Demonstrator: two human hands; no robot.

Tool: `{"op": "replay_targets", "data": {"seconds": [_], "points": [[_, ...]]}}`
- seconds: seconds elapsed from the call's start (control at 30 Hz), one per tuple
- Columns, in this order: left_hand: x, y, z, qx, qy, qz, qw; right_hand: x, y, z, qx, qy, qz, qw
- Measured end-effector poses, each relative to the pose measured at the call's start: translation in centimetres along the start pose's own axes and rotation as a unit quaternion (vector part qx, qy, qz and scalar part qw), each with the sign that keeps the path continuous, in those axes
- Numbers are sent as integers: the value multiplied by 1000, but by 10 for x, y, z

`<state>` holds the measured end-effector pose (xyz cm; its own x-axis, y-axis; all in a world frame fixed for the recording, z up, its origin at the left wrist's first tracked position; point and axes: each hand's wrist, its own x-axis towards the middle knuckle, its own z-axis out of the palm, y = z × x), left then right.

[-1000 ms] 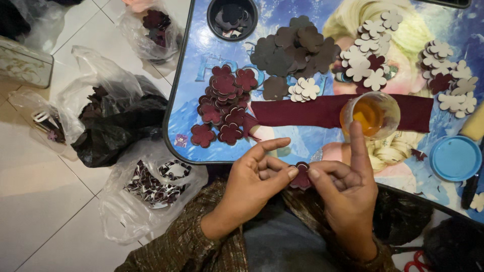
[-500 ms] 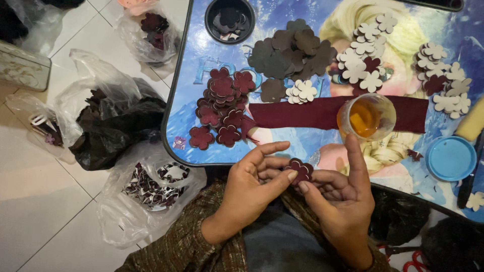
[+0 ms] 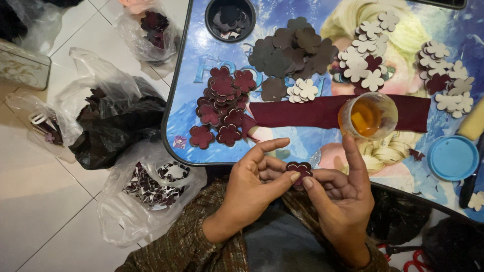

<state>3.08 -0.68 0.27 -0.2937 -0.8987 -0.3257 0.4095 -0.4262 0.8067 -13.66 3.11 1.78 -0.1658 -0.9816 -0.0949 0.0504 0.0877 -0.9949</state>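
Note:
Both hands meet just off the near edge of a low blue picture-printed table [image 3: 212, 60]. My left hand [image 3: 252, 184] and my right hand [image 3: 340, 196] pinch one small maroon flower-shaped cut-out [image 3: 298, 168] between thumbs and fingertips. My right index finger points up toward a clear cup of amber liquid [image 3: 368, 116]. A pile of maroon flower cut-outs [image 3: 222, 108] lies on the table to the left of my hands. A strip of maroon cloth [image 3: 307, 111] runs across the table behind them.
Dark brown flower pieces [image 3: 292, 50] and cream flower pieces [image 3: 368, 65] lie further back, near a black round bowl [image 3: 230, 19]. A blue lid [image 3: 452, 157] sits at right. Plastic bags of scraps [image 3: 106, 121] lie on the tiled floor at left. Red-handled scissors [image 3: 411, 259] show at bottom right.
The maroon cut-out has come up a little and now shows clearly between the fingertips. My left thumb has closed onto it. The hands stay in the same place.

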Motion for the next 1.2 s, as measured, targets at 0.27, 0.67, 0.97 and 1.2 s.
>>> {"op": "replay_targets", "data": {"seconds": [0.27, 0.67, 0.97, 1.2], "points": [[0, -2, -1, 5, 9, -8, 1000, -1, -1, 0, -7, 1, 23, 1000], [-2, -4, -10, -51, -22, -20, 998, -3, -1, -1, -11, 2, 23, 1000], [-3, 0, -5, 20, -2, -21, 1000, -4, -2, -6, -22, 48, -15, 998], [-5, -2, -1, -1, -16, -15, 1000, 2, -3, -1, 9, -3, 19, 1000]]}}
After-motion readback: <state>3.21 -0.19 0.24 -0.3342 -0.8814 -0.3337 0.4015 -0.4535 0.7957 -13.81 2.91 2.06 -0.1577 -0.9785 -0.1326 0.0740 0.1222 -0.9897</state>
